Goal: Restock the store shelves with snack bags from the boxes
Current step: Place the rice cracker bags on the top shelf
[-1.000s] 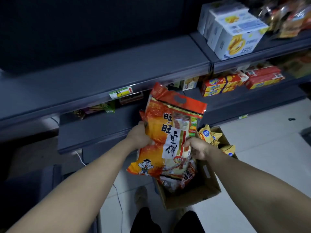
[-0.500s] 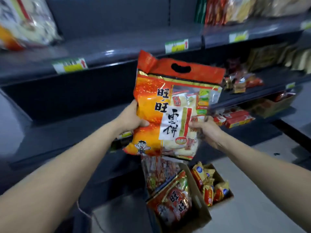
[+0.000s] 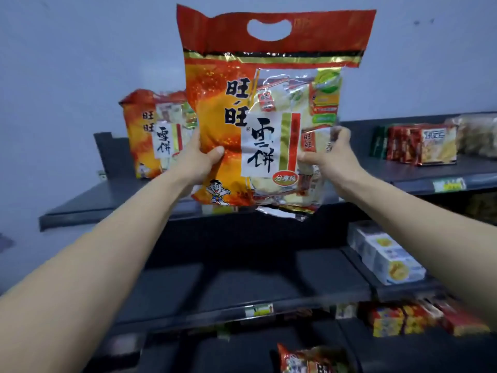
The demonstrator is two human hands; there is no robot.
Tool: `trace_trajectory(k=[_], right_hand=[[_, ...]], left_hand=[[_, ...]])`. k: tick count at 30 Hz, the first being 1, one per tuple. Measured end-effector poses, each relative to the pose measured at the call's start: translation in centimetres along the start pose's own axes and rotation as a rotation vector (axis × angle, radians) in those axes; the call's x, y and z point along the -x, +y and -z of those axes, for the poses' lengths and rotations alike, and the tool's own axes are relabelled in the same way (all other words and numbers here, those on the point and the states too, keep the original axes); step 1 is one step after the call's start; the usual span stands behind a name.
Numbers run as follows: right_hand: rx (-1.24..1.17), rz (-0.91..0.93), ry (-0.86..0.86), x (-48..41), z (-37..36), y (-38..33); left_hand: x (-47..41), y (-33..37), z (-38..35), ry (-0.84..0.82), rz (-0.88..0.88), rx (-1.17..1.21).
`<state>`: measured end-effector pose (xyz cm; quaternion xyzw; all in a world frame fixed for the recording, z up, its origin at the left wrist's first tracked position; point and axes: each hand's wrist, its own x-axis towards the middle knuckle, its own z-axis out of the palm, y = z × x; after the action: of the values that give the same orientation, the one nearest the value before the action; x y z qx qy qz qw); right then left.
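Snack bag (image 3: 269, 103), orange-red, is upright before the top shelf (image 3: 121, 195): my left hand (image 3: 196, 162) grips its left edge, my right hand (image 3: 330, 157) pinches its right side. That shelf holds a matching bag (image 3: 156, 130) behind my left hand; white boxes (image 3: 387, 259) sit one shelf lower.

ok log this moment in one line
left hand: grips snack bag | right hand: grips snack bag | snack bag: upright, in front of top shelf | matching bag: on top shelf, left

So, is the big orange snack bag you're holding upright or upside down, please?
Upright: the big orange plastic snack bag has its red handle strip on top; left hand and right hand grip its sides.
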<state>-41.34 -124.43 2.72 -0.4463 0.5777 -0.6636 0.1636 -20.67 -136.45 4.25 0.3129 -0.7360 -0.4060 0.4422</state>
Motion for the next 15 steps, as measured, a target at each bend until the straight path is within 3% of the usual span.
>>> trace_trajectory(k=[8, 15], right_hand=[[-0.013, 0.123, -0.131, -9.9, -15.3, -2.1], [0.19, -0.017, -0.208, -15.4, -26.6, 2.4]], left_hand=[[-8.1, -3.2, 13.0, 0.223, -0.025, -0.025], [-13.1, -10.2, 19.4, 0.25, 0.074, -0.175]])
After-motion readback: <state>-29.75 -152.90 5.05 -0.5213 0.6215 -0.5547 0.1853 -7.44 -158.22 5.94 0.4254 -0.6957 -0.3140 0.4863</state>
